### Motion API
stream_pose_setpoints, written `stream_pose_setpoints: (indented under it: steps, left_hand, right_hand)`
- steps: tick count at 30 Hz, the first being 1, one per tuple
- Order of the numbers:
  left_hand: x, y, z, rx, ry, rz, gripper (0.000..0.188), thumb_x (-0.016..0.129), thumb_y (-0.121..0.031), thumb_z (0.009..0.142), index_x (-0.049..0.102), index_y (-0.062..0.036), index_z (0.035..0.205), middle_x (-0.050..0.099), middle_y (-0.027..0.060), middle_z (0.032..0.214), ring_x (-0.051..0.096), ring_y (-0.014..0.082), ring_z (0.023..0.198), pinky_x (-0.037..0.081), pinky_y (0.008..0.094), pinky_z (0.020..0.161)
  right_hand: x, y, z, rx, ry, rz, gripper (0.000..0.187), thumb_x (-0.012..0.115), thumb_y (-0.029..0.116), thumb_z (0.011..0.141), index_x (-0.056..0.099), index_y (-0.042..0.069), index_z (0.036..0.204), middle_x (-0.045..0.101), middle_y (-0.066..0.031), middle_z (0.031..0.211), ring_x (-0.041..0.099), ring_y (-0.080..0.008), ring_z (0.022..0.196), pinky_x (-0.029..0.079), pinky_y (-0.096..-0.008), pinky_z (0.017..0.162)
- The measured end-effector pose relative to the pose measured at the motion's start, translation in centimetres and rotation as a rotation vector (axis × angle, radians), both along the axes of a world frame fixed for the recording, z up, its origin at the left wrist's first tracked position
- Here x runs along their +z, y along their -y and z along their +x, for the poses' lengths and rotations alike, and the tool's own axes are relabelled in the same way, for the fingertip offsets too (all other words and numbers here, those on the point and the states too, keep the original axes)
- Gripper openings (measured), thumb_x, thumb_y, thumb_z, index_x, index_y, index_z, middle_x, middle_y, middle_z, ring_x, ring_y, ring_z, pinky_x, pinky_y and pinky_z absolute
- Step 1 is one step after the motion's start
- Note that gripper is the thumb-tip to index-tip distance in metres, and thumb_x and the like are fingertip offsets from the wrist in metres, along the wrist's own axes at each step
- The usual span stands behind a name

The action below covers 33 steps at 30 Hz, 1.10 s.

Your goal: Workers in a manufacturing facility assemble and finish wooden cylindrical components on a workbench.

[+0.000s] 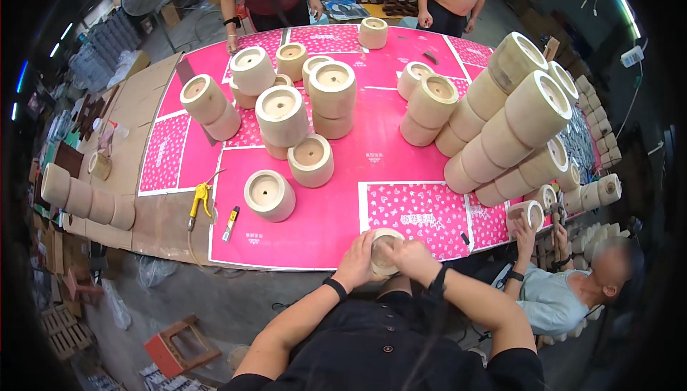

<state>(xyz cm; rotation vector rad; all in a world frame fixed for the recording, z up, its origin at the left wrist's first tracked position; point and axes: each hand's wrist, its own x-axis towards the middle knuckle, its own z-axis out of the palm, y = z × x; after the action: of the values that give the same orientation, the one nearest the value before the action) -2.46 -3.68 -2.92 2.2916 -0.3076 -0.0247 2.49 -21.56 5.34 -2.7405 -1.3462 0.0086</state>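
At the table's near edge, a pale round wooden pot (383,265) is held close to my body, its hollow facing up. My left hand (354,261) wraps its fingers round the pot's left side. My right hand (416,259) is closed at the pot's right rim, its fingers bent in over the hollow. Whatever those right fingers may pinch is hidden. Farther up the table, the nearest loose pot (270,195) stands to the left, with a small dark hole in its recessed face.
More wooden pots stand in stacks on the pink-covered table (343,208), with tall leaning stacks (512,129) at the right. A yellow air blow gun (200,201) and a yellow-black marker-like tube (230,223) lie left. A co-worker (554,294) at right handles another pot; two people stand across.
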Motion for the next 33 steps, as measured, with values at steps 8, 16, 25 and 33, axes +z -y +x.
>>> stream_pose_setpoints:
  steps: [8,16,25,33]
  left_hand:
    - [0.3,-0.3,-0.2,0.0,-0.082,0.014,0.123,0.093,-0.038,0.053,0.023,0.0017,0.145,0.036,0.0263,0.142,0.04,0.0418,0.131,0.039,0.0454,0.108]
    - [0.2,-0.2,0.0,-0.02,-0.038,-0.021,0.124,0.093,-0.039,0.052,0.022,0.0017,0.146,0.037,0.0262,0.141,0.039,0.0421,0.132,0.039,0.0462,0.108]
    - [-0.5,-0.1,0.0,-0.045,0.024,0.059,0.127,0.093,-0.039,0.05,0.021,0.003,0.145,0.038,0.0255,0.141,0.041,0.0415,0.13,0.042,0.0455,0.105]
    - [-1.2,-0.4,0.1,-0.028,-0.035,-0.095,0.135,0.093,-0.041,0.051,0.012,0.008,0.147,0.034,0.0304,0.144,0.038,0.0437,0.133,0.037,0.046,0.109]
  right_hand:
    - [-1.0,0.6,-2.6,-0.175,-0.264,-0.295,0.016,0.056,0.016,0.084,0.066,0.003,0.086,0.069,-0.0146,0.071,0.07,-0.0272,0.062,0.055,-0.0397,0.05]
    - [-0.9,0.9,1.5,-0.083,-0.03,-0.127,0.016,0.058,0.019,0.085,0.07,0.011,0.093,0.066,-0.0116,0.069,0.068,-0.0287,0.061,0.052,-0.043,0.05]
    - [-5.4,-1.6,0.9,0.046,-0.47,-0.178,0.019,0.06,0.018,0.082,0.073,0.005,0.083,0.07,-0.0154,0.079,0.07,-0.0309,0.073,0.055,-0.0416,0.065]
    - [-1.8,-0.9,-0.6,-0.671,-0.504,0.276,0.026,0.053,0.022,0.093,0.068,0.008,0.109,0.068,-0.0224,0.086,0.067,-0.0402,0.078,0.053,-0.0505,0.069]
